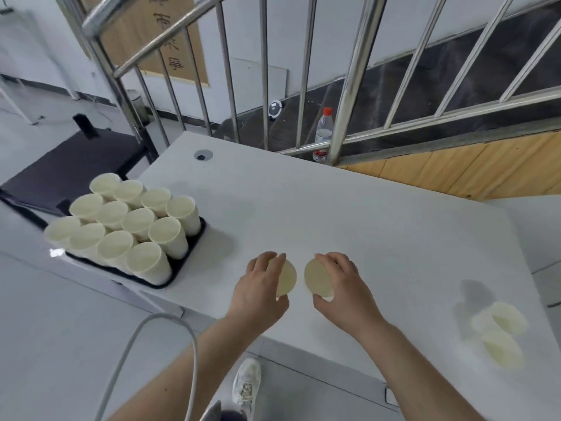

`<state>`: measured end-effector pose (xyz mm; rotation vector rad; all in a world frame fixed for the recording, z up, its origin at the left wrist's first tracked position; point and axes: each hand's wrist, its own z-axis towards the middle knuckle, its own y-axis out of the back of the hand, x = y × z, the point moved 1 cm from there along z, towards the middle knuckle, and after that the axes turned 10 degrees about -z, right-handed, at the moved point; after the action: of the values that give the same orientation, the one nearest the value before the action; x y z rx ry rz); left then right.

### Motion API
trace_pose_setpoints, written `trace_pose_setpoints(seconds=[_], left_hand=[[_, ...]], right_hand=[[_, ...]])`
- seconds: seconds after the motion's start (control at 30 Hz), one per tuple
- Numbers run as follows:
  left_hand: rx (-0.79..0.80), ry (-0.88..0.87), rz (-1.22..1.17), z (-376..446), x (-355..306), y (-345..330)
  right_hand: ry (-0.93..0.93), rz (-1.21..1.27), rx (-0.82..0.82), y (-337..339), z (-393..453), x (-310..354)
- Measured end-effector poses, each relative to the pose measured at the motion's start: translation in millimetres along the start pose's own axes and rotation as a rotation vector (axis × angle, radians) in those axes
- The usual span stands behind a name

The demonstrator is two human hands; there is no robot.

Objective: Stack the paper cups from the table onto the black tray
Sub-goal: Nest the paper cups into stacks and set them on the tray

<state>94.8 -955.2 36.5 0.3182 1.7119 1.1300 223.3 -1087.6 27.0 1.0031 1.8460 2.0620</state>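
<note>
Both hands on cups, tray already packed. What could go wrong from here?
1. The black tray overhangs the table edge; added weight could tip it.
2. Left hand and right hand each grip a cup; one could slip.
3. The loose cups sit near the table's front edge.

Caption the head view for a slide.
Each hand grips a paper cup on the table, beside a tray of cups.

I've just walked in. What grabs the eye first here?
A black tray at the white table's left edge, packed with upright cream paper cups. In the middle, the left hand and right hand each grip a cup. A few more cups wait at the right.
</note>
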Motion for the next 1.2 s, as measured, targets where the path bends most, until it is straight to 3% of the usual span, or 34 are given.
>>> trace_pose_setpoints(seconds=[0.43,0.73,1.2], left_hand=[[-0.229,0.035,-0.075,-46.1,108.7,98.7],[-0.247,0.06,-0.064,-45.0,220.7,190.0],[-0.319,0.141,-0.093,-30.1,281.8,252.4]], right_hand=[[0.187,0.036,-0.007,-35.8,44.3,153.1],[0.176,0.099,-0.026,-74.6,95.5,275.8],[0.215,0.144,-0.039,-85.2,150.4,338.8]])
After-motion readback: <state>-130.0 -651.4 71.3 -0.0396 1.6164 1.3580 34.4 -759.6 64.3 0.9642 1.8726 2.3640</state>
